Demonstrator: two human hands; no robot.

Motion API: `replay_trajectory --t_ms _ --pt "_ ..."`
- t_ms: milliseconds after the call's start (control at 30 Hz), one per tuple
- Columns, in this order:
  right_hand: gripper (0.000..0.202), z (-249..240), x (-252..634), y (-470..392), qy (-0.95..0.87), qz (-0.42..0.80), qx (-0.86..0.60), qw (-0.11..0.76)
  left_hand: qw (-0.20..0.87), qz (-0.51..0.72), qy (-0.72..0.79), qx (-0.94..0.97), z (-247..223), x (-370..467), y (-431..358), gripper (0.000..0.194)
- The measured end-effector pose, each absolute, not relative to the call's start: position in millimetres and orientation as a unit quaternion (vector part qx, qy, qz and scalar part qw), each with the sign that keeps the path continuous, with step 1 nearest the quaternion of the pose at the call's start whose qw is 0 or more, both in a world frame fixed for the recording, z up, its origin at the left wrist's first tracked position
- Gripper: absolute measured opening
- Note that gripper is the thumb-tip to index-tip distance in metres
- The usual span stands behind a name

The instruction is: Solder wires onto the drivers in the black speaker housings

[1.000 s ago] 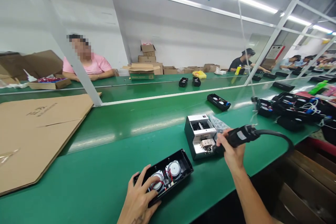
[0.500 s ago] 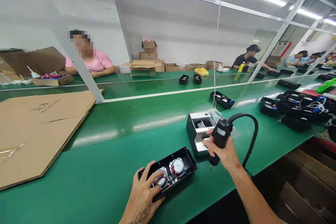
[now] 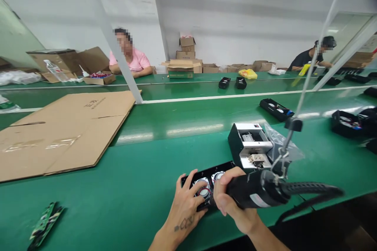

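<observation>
Left hand clamped on the open black case [image 3: 207, 173], low in the middle of the frame; right hand [image 3: 235, 206] wrapped round a black power driver [image 3: 250, 188].

Green bench [image 3: 132, 188] runs broad to the left of the case, as far as a cardboard sheet [image 3: 73, 121] at mid left, while its near edge slants close below the right wrist; the left hand [image 3: 185, 202] has its fingers over the rim and onto a round speaker [image 3: 204, 193], and I can't see the driver's tip behind the right hand. Just past the case, right of centre, a silver-and-black machine [image 3: 250, 147] blocks the far side, a clear plastic bag [image 3: 273, 133] against it, and a hanging cord [image 3: 312, 59] drops to the driver, whose thick cable [image 3: 312, 188] bends off right.
</observation>
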State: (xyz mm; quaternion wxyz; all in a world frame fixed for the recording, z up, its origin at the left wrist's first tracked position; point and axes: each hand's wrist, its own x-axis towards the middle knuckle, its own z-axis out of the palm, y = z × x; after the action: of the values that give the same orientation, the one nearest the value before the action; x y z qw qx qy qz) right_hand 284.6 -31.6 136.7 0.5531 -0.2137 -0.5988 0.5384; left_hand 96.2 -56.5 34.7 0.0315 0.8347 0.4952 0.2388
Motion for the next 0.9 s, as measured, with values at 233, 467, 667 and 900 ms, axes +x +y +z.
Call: replay_trajectory --t_ms 233,467,667,900 --pt "0.016 128.1 264.5 -24.6 -0.581 0.559 -0.184 0.561 0.052 0.232 0.503 0.831 35.5 96.5 -56.0 0.027" --pt "0.019 112.0 259.6 -20.3 -0.580 0.569 -0.225 0.538 0.054 0.251 0.504 0.824 22.2 95.4 -54.9 0.031" --pt "0.020 118.9 257.4 -18.9 -0.613 0.545 -0.223 0.527 0.037 0.235 0.509 0.827 27.1 95.8 -55.8 0.038" --pt "0.014 136.7 261.2 -21.7 -0.613 0.550 -0.200 0.531 0.064 0.237 0.509 0.825 26.7 94.4 -55.2 0.032"
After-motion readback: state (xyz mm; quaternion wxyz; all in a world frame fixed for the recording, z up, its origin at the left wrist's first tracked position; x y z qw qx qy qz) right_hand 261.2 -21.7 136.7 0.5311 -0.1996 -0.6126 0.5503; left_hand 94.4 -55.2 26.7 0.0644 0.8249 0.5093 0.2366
